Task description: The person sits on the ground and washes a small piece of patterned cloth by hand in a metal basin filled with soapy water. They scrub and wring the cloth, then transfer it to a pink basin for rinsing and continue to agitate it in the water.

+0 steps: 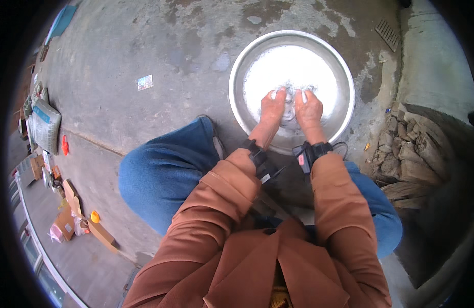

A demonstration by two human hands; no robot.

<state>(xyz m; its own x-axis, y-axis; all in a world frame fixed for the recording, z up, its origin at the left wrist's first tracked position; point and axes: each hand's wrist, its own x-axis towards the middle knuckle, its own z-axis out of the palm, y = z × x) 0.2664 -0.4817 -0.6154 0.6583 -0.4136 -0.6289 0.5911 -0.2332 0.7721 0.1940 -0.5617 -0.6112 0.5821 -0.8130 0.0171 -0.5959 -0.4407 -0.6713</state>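
Observation:
A round metal basin [235,90] stands on the concrete floor in front of me, with bright, foamy water [294,65] inside. Both of my hands are over the near half of the basin, fingers curled and thumbs pointing away from me. A pale wet cloth [289,112] bunches between them, partly under the suds. My left hand [273,106] grips one side of it, and white shows beside the thumb. On the other side, my right hand [309,109] holds the cloth close by. Glare hides the basin's bottom, and the fingertips are largely out of sight.
Stacked brown sacks or folded material [410,154] lie to the right, below a floor drain grate [387,34]. At left are a filled printed sack [46,125], a red object [64,145] and cardboard boxes [64,223]. A printed card [145,82] lies on the floor.

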